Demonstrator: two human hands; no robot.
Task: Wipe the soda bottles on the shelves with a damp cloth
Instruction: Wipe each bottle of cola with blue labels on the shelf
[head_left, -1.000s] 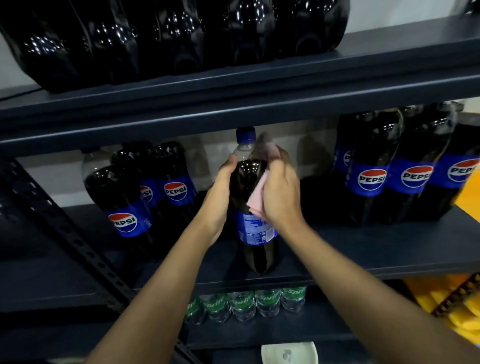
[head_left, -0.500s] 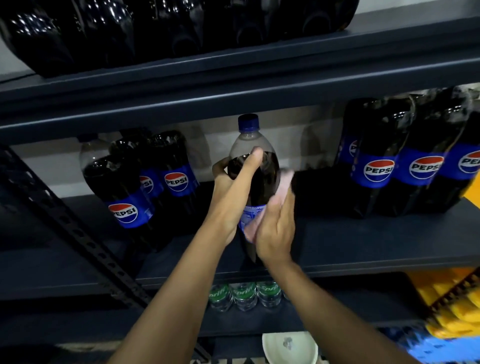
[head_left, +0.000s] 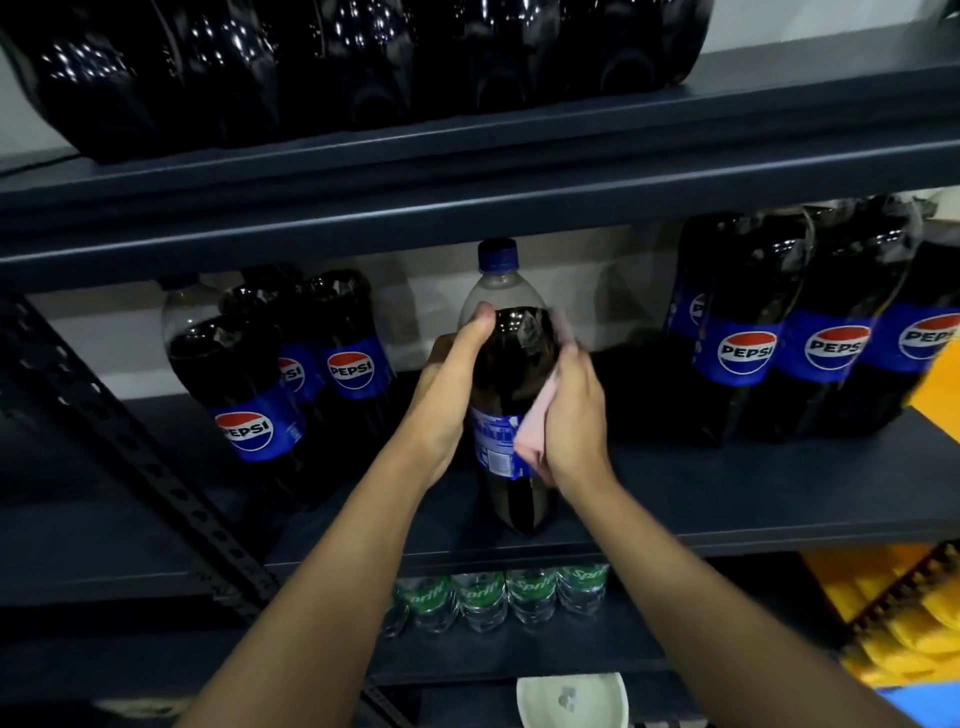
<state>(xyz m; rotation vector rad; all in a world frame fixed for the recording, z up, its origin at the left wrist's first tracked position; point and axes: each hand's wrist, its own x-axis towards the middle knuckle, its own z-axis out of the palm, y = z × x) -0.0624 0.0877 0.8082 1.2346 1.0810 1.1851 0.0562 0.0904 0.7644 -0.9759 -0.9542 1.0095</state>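
Upper-shelf bottles (head_left: 363, 62) cut off at the top edge (caps unseen); label (head_left: 496, 441) of the held bottle (head_left: 514, 374) illegibly blurred.

Both bare forearms reach up from the near edge and converge at centre. Left hand (head_left: 451, 397) grips the left side of the upright Pepsi bottle (head_left: 514, 364), thumb laid up over the near shoulder, fingers round the far side. Right hand (head_left: 574, 415), back toward the camera, fingers curled, presses a pink cloth (head_left: 531, 439) onto the bottle's right side at the label.

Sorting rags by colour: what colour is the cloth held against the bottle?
Pink: the cloth shows best in the head view.
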